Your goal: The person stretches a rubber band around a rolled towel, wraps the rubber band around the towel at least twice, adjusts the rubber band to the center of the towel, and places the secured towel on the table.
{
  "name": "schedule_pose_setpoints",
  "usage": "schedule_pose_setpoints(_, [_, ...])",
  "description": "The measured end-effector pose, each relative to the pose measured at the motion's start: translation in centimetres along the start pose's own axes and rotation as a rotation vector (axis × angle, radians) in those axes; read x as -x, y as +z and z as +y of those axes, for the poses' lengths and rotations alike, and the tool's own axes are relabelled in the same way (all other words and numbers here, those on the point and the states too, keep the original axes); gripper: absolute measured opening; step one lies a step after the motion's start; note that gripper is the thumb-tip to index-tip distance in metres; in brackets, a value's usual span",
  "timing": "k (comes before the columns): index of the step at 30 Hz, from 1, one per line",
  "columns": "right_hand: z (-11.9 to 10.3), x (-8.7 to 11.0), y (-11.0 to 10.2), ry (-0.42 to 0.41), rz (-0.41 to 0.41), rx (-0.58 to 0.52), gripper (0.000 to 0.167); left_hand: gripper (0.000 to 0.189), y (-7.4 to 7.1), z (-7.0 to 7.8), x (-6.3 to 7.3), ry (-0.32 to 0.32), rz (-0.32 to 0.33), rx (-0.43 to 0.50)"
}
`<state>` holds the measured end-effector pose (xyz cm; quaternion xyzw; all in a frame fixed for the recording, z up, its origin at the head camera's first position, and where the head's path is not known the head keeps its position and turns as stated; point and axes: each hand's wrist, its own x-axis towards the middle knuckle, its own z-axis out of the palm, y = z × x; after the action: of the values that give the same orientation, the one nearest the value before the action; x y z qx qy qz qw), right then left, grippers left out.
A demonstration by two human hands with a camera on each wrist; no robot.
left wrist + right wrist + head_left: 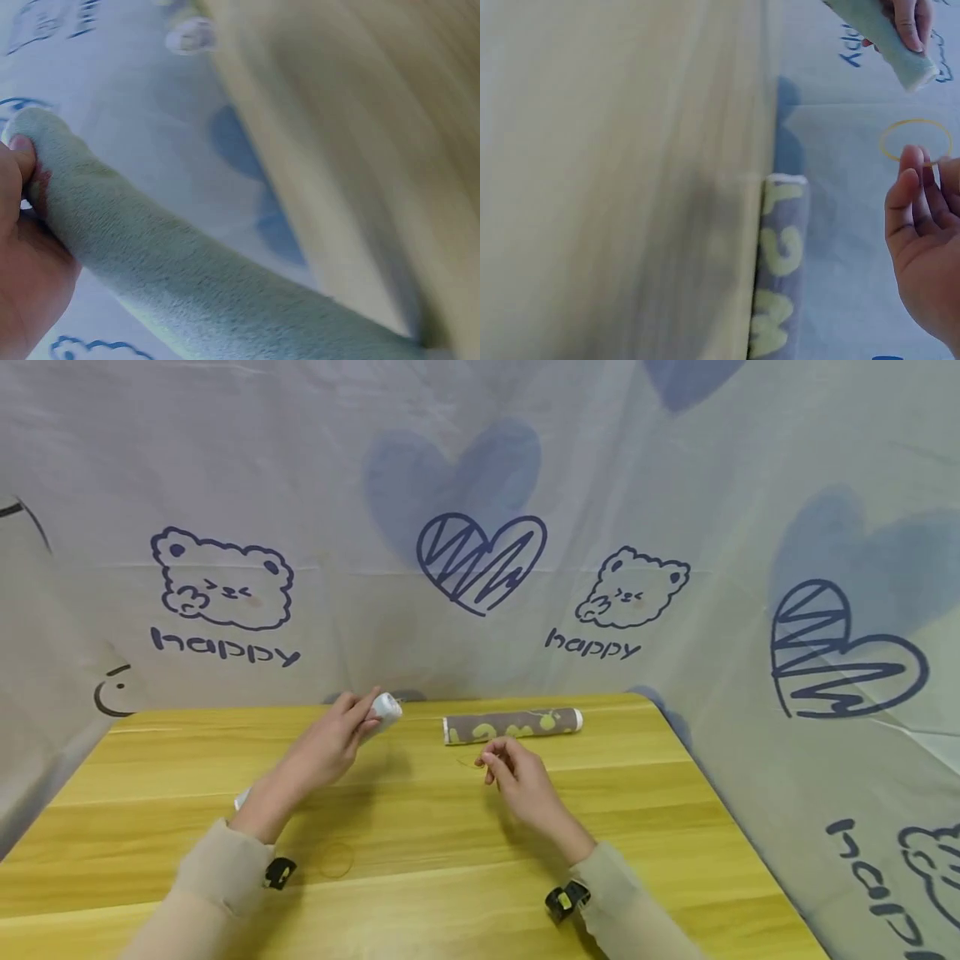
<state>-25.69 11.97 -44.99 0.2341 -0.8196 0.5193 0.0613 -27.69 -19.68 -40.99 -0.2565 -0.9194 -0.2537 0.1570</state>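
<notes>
My left hand [326, 747] grips a pale green rolled towel [187, 255] near one end, its thumb pressed on the cloth. The roll is held tilted, with its upper end past the fingers and its lower end behind the forearm in the head view. Between thumb and fingertips, my right hand [521, 781] pinches a thin yellow rubber band [915, 121], which hangs as a loose loop apart from the pale roll. Just beyond the right hand, a grey-brown rolled towel [513, 725] with yellow figures lies on the table.
A second rubber band [336, 861] lies on the wood-grain table [435, 910], to the right of the left wrist. Behind the table's back edge hangs a white curtain [337, 602] printed with bears and hearts. Both wrists carry small black devices.
</notes>
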Motion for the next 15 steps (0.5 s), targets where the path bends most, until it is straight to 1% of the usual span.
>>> schedule_pose_setpoints(2, [-0.3,-0.4,0.3,0.02,0.051,-0.051,0.013,0.051,-0.2,1.3,0.1,-0.006,0.004,0.026])
schedule_pose_setpoints(4, [-0.7,-0.9,0.6,0.036,0.097,-0.121,0.014,0.05,-0.3,2.5,0.1,0.013,0.019,0.038])
schedule_pose_setpoints(6, [-1.1,-1.3,0.9,0.038,0.142,-0.187,0.014,0.049,-0.1,3.4,0.1,0.049,0.037,0.052])
schedule_pose_setpoints(10, [-2.0,-2.2,1.4,0.023,0.226,-0.275,0.015,0.047,0.6,4.8,0.0,0.135,0.1,0.102])
schedule_pose_setpoints(13, [-2.6,-2.6,1.7,0.023,0.287,-0.334,0.015,0.044,1.3,5.7,-0.2,0.186,0.162,0.16])
schedule_pose_setpoints(15, [-2.9,-2.7,1.8,0.031,0.322,-0.362,0.014,0.041,1.7,6.4,-0.3,0.209,0.187,0.208])
